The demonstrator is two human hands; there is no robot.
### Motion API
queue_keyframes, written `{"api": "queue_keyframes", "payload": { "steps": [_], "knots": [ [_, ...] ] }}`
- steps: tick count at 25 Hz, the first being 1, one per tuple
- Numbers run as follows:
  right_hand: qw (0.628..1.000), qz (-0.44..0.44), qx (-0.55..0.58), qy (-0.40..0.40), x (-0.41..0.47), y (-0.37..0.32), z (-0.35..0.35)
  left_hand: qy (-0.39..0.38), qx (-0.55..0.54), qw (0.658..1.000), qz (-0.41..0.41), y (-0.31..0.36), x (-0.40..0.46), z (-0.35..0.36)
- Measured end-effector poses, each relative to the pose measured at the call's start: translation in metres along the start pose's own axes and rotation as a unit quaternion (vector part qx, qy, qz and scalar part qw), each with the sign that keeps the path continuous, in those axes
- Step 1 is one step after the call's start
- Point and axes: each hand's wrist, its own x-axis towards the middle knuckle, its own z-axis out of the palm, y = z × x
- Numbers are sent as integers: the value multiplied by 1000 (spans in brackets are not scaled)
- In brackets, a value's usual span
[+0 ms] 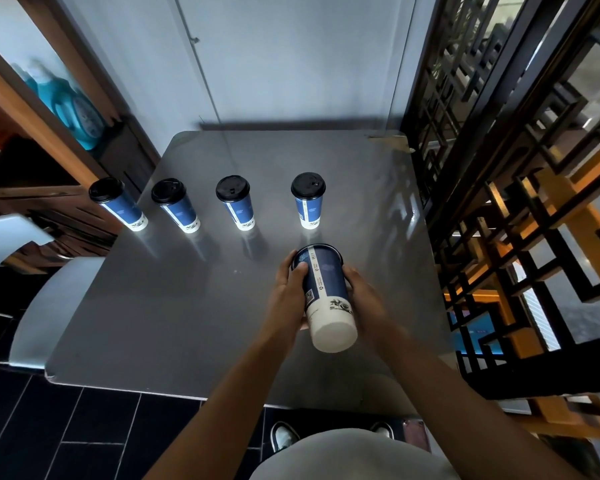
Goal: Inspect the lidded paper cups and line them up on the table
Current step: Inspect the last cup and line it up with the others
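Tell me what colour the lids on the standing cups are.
Black, on all four standing cups, clearest in the head view.

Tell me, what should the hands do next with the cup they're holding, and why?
Probably tip the held cup upright and set it down right of the four standing cups. Both the left hand and right hand grip it tilted, bottom toward the camera, and the table has bare room beside the rightmost cup.
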Motion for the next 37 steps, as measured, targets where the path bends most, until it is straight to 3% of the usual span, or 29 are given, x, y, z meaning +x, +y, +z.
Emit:
{"api": "queue_keyframes", "payload": {
  "steps": [12, 18, 21, 23, 28, 33, 37],
  "knots": [
    [995, -10, -95, 39, -1, 1, 4, 33, 4, 998, -57, 7, 6, -6],
    [994, -25, -101, 13, -6, -4, 12, -14, 219, 970, -104, 24, -4, -12],
    [995, -34, -98, 0, -2, -8, 10, -44, 271, 958, -80, 32, -6, -10],
    [996, -34, -84, 3, 1, -12, 10, -49, 238, 968, -64, 35, -6, -8],
    [1000, -13, -19, 16, 7, -15, 10, -35, 31, 989, -139, 31, -2, -1],
    [999, -11, -16, 44, 12, -14, 13, -19, 116, 985, -129, 28, -3, 1],
    [1000, 0, -27, 9, 17, -13, 13, -13, 181, 978, -105, 35, -7, 1]
  ]
}}
